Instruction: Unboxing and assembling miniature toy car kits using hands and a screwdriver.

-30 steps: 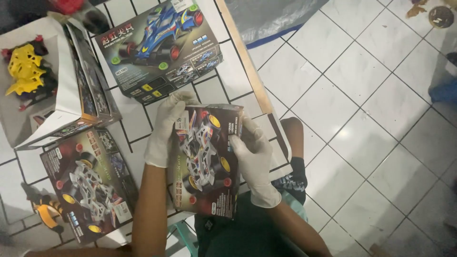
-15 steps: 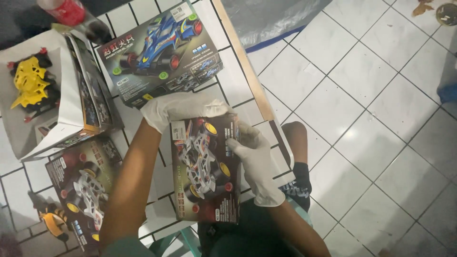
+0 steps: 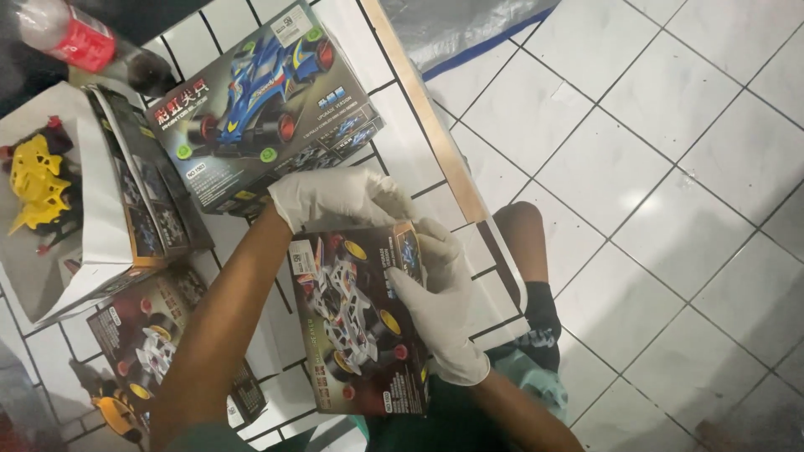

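Note:
Both my hands wear white gloves and hold a dark red toy-car box (image 3: 356, 322) with a white racing car pictured on it, above the front edge of a white tiled table (image 3: 394, 109). My left hand (image 3: 335, 194) grips the box's far top edge, fingers curled over it. Along the box's right side lies my right hand (image 3: 440, 293), its fingers pressed on the upper right corner. The box lies roughly flat, its picture facing up.
A blue toy-car box (image 3: 260, 105) lies beyond my hands. An open white box (image 3: 92, 243) with yellow plastic parts (image 3: 38, 184) sits at the left. Another dark red car box (image 3: 146, 343) lies at lower left. A red-labelled bottle (image 3: 71, 33) lies top left. My knee (image 3: 523, 238) shows over the tiled floor (image 3: 670, 209).
My left hand has slid from the box's left side to its far top edge. The right hand has crept up toward the upper right corner. The view has shifted slightly.

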